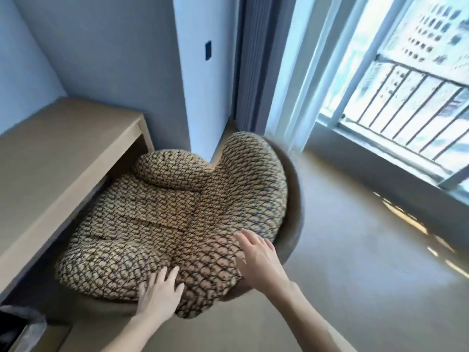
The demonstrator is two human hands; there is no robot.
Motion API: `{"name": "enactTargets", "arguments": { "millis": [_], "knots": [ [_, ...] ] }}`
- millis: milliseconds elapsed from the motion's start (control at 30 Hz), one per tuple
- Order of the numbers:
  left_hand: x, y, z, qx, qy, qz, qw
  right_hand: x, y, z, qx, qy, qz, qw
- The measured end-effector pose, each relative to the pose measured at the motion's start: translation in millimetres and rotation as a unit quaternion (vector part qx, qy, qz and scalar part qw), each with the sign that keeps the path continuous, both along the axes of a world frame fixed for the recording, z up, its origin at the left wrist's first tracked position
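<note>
Tucking partly under the tabletop (50, 161) left of the hands, the round chair (294, 212) carries a patterned cushion (165, 219) spreading forward from them. Left hand (160, 293) and right hand (258, 252) lie flat on its near edge, fingers straight, gripping nothing.

The cushion (177, 224) is tan, covered all over in a dark, near-black pattern of net-like scales. The round chair shell (295, 199) under it is a plain dull brown. The tabletop (50, 158) beside it is light beige, and the floor (355, 250) is a similar beige with pale patches of sunlight. The walls (101, 59) are bluish grey, the curtain (247, 59) a darker grey, and the window railing (406, 110) black.
</note>
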State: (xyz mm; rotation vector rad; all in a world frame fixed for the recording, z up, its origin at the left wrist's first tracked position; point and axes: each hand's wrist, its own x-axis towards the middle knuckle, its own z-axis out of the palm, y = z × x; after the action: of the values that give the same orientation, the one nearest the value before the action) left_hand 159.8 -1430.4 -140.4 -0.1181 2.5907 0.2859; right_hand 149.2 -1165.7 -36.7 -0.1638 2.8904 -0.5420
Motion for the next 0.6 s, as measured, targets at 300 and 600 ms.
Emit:
{"name": "enactTargets", "arguments": {
  "millis": [300,600],
  "knots": [
    [-82.7,170.1,72.2,0.085,0.065,-0.014,0.994,-25.1,102.4,27.5,0.006,-0.026,-0.008,1.0],
    [-173.4,266.4,16.9,0.095,0.022,0.036,0.995,-103.6,179.8,-17.3,0.028,-0.051,0.053,0.997]
  ]
}}
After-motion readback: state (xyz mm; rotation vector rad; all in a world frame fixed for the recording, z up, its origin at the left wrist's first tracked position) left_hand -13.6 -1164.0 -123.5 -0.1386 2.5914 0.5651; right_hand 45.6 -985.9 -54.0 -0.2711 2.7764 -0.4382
